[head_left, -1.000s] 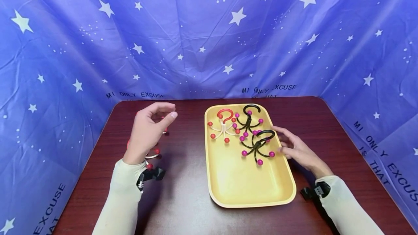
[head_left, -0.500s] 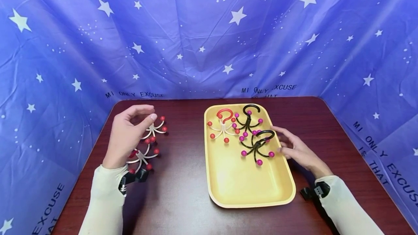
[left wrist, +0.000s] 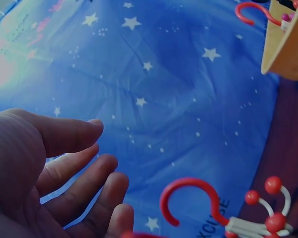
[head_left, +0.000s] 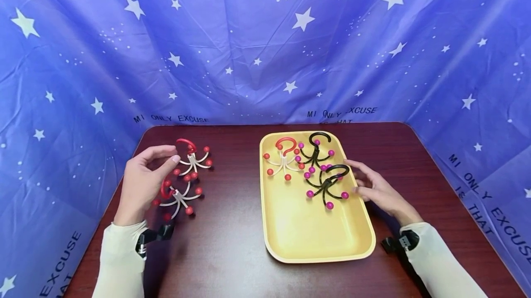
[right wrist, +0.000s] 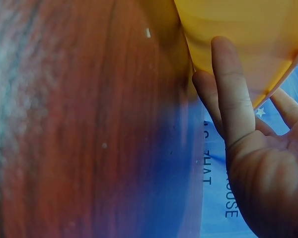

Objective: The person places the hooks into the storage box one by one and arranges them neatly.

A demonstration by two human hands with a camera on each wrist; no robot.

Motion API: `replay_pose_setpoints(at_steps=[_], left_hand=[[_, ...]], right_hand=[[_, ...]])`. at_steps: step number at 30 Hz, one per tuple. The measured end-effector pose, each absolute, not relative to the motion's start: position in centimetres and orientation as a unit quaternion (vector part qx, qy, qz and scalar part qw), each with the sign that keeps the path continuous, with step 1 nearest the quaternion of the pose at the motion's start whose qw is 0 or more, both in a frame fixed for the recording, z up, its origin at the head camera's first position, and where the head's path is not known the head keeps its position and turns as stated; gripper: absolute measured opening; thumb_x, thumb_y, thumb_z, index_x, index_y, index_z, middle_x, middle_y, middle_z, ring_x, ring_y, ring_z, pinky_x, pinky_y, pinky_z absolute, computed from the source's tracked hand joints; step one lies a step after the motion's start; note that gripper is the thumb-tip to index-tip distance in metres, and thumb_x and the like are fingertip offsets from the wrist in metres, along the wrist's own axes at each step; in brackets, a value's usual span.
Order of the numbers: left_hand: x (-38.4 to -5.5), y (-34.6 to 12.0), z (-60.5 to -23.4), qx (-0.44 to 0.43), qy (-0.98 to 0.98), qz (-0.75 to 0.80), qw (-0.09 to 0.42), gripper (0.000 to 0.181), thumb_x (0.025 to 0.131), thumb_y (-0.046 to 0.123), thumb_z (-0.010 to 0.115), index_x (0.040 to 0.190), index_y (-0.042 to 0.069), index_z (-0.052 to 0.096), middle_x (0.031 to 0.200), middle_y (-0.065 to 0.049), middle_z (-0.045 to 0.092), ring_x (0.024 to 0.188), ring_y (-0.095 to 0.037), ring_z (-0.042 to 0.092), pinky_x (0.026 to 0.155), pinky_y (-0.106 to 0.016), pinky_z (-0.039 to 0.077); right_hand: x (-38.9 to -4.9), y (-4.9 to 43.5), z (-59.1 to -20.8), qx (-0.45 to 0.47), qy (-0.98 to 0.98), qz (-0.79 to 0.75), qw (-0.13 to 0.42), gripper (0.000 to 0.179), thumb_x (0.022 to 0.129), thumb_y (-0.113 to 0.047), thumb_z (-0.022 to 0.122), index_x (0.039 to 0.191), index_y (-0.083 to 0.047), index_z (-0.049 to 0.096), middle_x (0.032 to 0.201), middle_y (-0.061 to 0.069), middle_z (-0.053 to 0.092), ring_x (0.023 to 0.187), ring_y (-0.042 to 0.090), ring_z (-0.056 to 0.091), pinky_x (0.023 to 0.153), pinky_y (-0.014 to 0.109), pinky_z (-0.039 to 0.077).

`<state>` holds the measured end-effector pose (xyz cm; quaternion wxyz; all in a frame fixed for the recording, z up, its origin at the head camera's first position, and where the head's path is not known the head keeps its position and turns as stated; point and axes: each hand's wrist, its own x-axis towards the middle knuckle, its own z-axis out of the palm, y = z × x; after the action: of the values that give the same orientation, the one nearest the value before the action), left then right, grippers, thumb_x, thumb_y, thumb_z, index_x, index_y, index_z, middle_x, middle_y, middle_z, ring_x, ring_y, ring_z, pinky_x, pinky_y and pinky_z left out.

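My left hand point(head_left: 143, 183) hovers at the left with thumb and fingers apart and nothing between them. Beside its fingertips sits a white multi-arm hanger point(head_left: 192, 161) with a red hook and red ball tips. A second white-and-red hanger point(head_left: 178, 196) stands nearer, its hook point(head_left: 167, 190) close to the thumb. My right hand point(head_left: 383, 192) rests against the right side of a yellow tray point(head_left: 319, 260); in the right wrist view its fairly straight fingers point(right wrist: 233, 94) lie along the tray's outer wall. Inside the tray are a white-and-red hanger point(head_left: 284, 160) and two black hangers point(head_left: 327, 184) with magenta balls.
A dark red wooden table point(head_left: 224, 261) carries everything. Blue curtains with white stars point(head_left: 232, 49) stand around its back and sides. The tray's near half shows bare yellow bottom point(head_left: 319, 238).
My left hand has moved left and toward me, staying empty, and uncovered the two white-and-red hangers on the table. The right hand and the tray have stayed in place.
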<state>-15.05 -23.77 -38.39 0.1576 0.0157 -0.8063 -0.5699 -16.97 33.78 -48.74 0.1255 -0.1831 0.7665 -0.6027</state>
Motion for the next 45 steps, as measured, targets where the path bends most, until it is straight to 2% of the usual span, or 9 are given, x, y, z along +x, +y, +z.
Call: replay_pose_setpoints(at_steps=[7, 15, 25, 30, 36, 45], left_hand=[[-14.3, -24.6, -39.8, 0.037, -0.78, -0.608, 0.145, 0.03, 0.091, 0.007, 0.083, 0.119, 0.001, 0.075, 0.101, 0.01, 0.08, 0.084, -0.005, 0.077, 0.072, -0.017, 0.06], [-13.5, -25.3, -40.7, 0.063, -0.808, -0.562, 0.165, 0.033, 0.092, 0.01, 0.083, 0.123, 0.003, 0.075, 0.101, 0.021, 0.076, 0.093, 0.002, 0.072, 0.08, -0.01, 0.056], [-13.1, -25.8, -42.3, 0.076, -0.809, -0.563, 0.152, 0.039, 0.088, 0.007, 0.086, 0.125, 0.005, 0.075, 0.103, 0.024, 0.074, 0.093, 0.003, 0.071, 0.08, -0.01, 0.055], [-12.6, -25.6, -42.9, 0.079, -0.808, -0.563, 0.153, 0.045, 0.087, 0.006, 0.088, 0.129, 0.004, 0.073, 0.104, 0.024, 0.073, 0.089, 0.002, 0.069, 0.08, -0.008, 0.054], [-12.1, -25.6, -43.3, 0.064, -0.787, -0.597, 0.14, 0.049, 0.087, 0.001, 0.085, 0.133, 0.0, 0.069, 0.108, 0.021, 0.075, 0.096, 0.002, 0.072, 0.082, -0.009, 0.056], [-11.6, -25.5, -43.8, 0.078, -0.825, -0.537, 0.159, 0.04, 0.092, 0.013, 0.084, 0.13, 0.005, 0.075, 0.105, 0.021, 0.076, 0.092, 0.011, 0.069, 0.081, -0.006, 0.053]], right_hand=[[-17.0, 33.8, -48.6, -0.184, 0.765, -0.605, 0.122, 0.075, 0.095, 0.012, 0.055, 0.164, -0.001, 0.027, 0.135, 0.017, 0.056, 0.109, 0.02, 0.071, 0.066, 0.037, 0.064], [-17.1, 33.8, -48.8, -0.185, 0.762, -0.608, 0.125, 0.075, 0.095, 0.012, 0.054, 0.164, -0.001, 0.027, 0.136, 0.014, 0.057, 0.11, 0.019, 0.072, 0.068, 0.039, 0.065], [-17.0, 33.8, -48.9, -0.183, 0.765, -0.606, 0.122, 0.075, 0.095, 0.012, 0.054, 0.164, -0.002, 0.028, 0.136, 0.015, 0.056, 0.111, 0.017, 0.071, 0.068, 0.038, 0.064], [-17.0, 33.8, -48.9, -0.182, 0.766, -0.605, 0.12, 0.075, 0.095, 0.011, 0.054, 0.164, -0.003, 0.028, 0.136, 0.017, 0.056, 0.111, 0.019, 0.072, 0.069, 0.039, 0.065], [-17.0, 33.8, -48.8, -0.185, 0.765, -0.605, 0.118, 0.075, 0.095, 0.012, 0.054, 0.164, -0.003, 0.028, 0.135, 0.02, 0.056, 0.109, 0.02, 0.072, 0.066, 0.038, 0.064], [-17.0, 33.7, -49.0, -0.171, 0.771, -0.601, 0.121, 0.077, 0.095, 0.01, 0.055, 0.165, -0.004, 0.027, 0.136, 0.028, 0.052, 0.109, 0.022, 0.072, 0.065, 0.038, 0.063]])
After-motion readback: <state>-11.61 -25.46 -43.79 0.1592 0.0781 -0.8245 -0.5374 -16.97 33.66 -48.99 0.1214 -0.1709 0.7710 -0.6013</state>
